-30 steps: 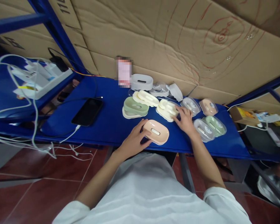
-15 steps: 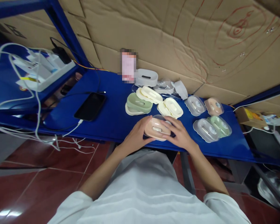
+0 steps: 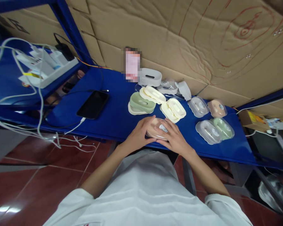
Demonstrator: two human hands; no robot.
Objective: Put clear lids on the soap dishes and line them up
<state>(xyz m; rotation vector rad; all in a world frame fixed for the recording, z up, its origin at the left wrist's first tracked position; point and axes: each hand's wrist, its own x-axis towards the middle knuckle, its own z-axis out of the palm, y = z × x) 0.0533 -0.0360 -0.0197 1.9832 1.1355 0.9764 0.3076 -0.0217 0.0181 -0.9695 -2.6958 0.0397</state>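
Observation:
A peach soap dish [image 3: 152, 129] with a clear lid and a round white label sits between my hands at the front edge of the table. My left hand [image 3: 139, 133] grips its left end, thumb in front and fingers behind. Over its right side and top lie the fingers of my right hand [image 3: 175, 138], closed round the lid beside the label. Just beyond are cream soap dish parts [image 3: 177, 108] and a green soap dish [image 3: 141, 103] resting on a cream piece. Part of the held dish is hidden by my fingers.
Several lidded soap dishes [image 3: 208, 131] stand at the right. A grey soap dish part [image 3: 150, 77] and clear lids [image 3: 167, 86] lie at the back, by a cardboard wall [image 3: 155, 34]. Leftward are a phone [image 3: 93, 104] on a cable and a power strip [image 3: 58, 72].
My right hand has slid leftward over the peach soap dish, covering more of its top. The label on the clear lid now shows nearer the dish's middle. My left hand keeps its grip.

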